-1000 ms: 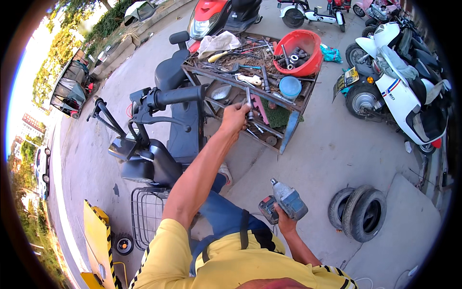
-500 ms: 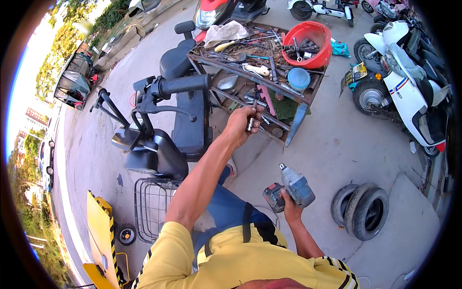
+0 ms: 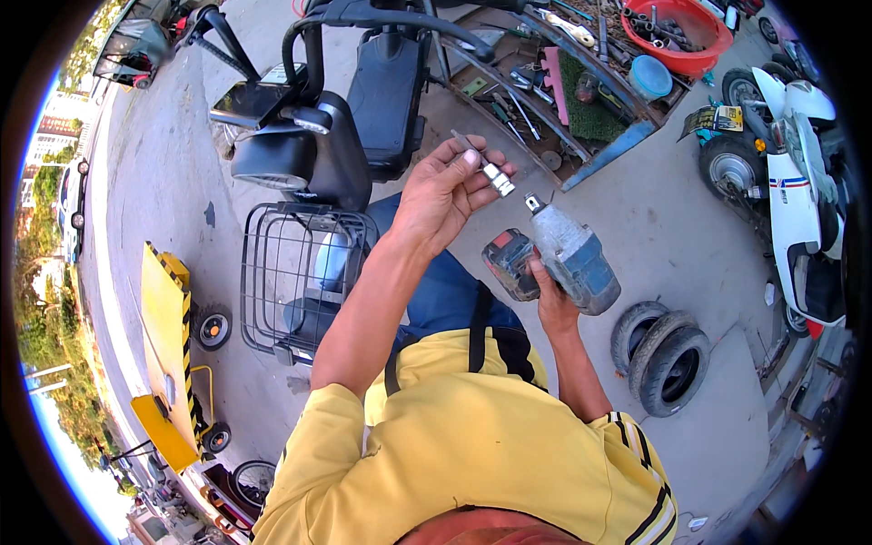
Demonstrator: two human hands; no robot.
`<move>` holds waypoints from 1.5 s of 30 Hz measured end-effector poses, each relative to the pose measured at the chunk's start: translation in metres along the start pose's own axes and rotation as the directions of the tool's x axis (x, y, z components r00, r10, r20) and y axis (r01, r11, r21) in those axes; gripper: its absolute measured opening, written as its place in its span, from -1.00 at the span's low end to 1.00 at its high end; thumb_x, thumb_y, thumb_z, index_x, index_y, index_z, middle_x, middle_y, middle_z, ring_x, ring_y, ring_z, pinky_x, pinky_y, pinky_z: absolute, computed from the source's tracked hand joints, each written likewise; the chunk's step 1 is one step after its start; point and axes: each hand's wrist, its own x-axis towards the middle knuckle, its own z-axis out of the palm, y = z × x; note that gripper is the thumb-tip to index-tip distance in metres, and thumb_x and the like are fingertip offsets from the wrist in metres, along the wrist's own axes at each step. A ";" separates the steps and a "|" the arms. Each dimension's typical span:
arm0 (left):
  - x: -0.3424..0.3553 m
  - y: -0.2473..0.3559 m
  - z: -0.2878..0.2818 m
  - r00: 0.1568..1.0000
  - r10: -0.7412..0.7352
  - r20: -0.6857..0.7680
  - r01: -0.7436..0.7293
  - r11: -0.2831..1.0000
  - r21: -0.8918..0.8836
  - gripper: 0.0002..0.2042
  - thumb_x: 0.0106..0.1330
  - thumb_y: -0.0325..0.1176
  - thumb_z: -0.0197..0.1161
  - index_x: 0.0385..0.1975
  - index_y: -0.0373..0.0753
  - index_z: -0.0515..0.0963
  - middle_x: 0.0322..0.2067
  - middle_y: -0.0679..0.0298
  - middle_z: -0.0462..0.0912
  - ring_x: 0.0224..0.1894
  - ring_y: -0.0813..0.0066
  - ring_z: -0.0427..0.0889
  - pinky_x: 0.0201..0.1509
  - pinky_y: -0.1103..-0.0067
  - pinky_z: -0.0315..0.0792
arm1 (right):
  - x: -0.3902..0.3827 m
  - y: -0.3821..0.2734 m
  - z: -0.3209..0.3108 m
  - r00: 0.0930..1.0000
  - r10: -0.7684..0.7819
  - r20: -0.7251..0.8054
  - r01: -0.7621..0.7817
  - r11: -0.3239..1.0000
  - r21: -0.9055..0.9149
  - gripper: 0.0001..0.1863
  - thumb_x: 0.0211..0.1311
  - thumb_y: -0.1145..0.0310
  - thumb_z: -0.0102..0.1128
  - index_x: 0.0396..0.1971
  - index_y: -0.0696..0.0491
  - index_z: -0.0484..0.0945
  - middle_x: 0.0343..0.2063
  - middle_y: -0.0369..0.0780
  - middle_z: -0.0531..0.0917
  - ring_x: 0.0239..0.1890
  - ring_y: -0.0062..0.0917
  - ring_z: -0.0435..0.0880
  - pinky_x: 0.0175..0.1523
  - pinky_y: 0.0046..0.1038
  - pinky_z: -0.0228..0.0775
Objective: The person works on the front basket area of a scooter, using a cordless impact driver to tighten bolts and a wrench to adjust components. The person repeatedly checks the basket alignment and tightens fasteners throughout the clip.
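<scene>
My left hand [image 3: 440,195] is closed on a bit socket [image 3: 497,180], a shiny metal socket with a dark shank that sticks out past the thumb and forefinger. The socket's end points toward an impact wrench [image 3: 579,259], with a small gap between them. My right hand [image 3: 552,295] is wrapped round the wrench's grip, holding it with its bare square drive [image 3: 532,203] pointing up and away. The black and red battery [image 3: 511,263] sits at the left end of the grip. Part of the right hand's fingers is hidden behind the tool.
Ahead stands a metal tool cart [image 3: 599,159] bearing loose tools and a red basin [image 3: 699,60] of sockets. To the left is a black electric scooter [image 3: 341,150] with a wire basket [image 3: 304,282]. Worn tyres [image 3: 677,371] and a white scooter [image 3: 795,218] are at right.
My left hand has drawn back from the cart with the bit socket, close to the impact wrench. The view has tipped down toward my body. My right hand still holds the wrench.
</scene>
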 end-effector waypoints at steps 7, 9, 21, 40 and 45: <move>-0.037 0.012 -0.026 0.993 0.105 -0.051 -0.106 0.994 -0.020 -0.84 0.48 -0.43 0.12 -0.04 -0.31 0.45 -0.12 0.04 0.66 0.04 0.07 0.69 -0.05 0.43 0.73 | -0.003 -0.009 0.030 0.978 -0.172 0.121 0.191 0.968 -0.161 -0.62 0.26 0.31 0.37 0.05 0.09 0.60 -0.04 -0.18 0.68 0.01 -0.34 0.64 0.13 -0.33 0.43; -0.044 0.015 -0.031 0.990 0.110 -0.090 -0.111 0.994 -0.012 -0.85 0.47 -0.42 0.15 -0.06 -0.30 0.45 -0.13 0.06 0.66 0.03 0.09 0.70 -0.07 0.46 0.73 | -0.003 -0.014 0.038 0.956 -0.261 0.133 0.286 0.928 -0.237 -0.65 0.26 0.32 0.38 0.01 0.09 0.61 -0.08 -0.17 0.69 -0.04 -0.34 0.66 0.08 -0.34 0.45; -0.110 0.007 -0.045 0.961 0.278 0.014 -0.278 0.960 0.034 -0.78 0.43 -0.34 0.24 -0.03 -0.25 0.46 -0.09 0.15 0.65 -0.02 0.37 0.67 0.05 0.44 0.63 | -0.008 -0.026 0.030 0.956 -0.138 0.261 0.234 0.893 -0.386 -0.64 0.20 0.43 0.42 0.00 0.10 0.60 -0.09 -0.23 0.68 -0.05 -0.43 0.61 0.12 -0.34 0.42; -0.318 -0.032 -0.095 0.192 0.862 -0.469 -0.573 0.486 0.660 -0.63 0.47 -0.28 0.17 0.17 -0.34 0.43 0.07 0.05 0.59 0.11 0.29 0.59 0.21 0.37 0.48 | -0.095 -0.183 0.207 -0.024 -0.555 0.831 0.811 0.476 0.341 -0.50 0.17 0.73 0.08 0.18 0.29 0.42 -0.10 0.03 0.65 -0.11 -0.18 0.71 -0.05 -0.36 0.57; -0.379 -0.018 -0.131 -0.012 0.818 -0.575 -0.747 0.375 0.549 -0.50 0.39 -0.10 0.27 0.13 -0.38 0.43 -0.03 -0.12 0.64 -0.17 0.22 0.70 -0.24 0.47 0.58 | -0.093 -0.141 0.253 0.221 -0.437 0.872 0.771 0.625 0.118 -0.53 0.17 0.58 0.27 0.12 0.23 0.48 -0.19 -0.07 0.66 -0.20 -0.23 0.70 -0.15 -0.31 0.56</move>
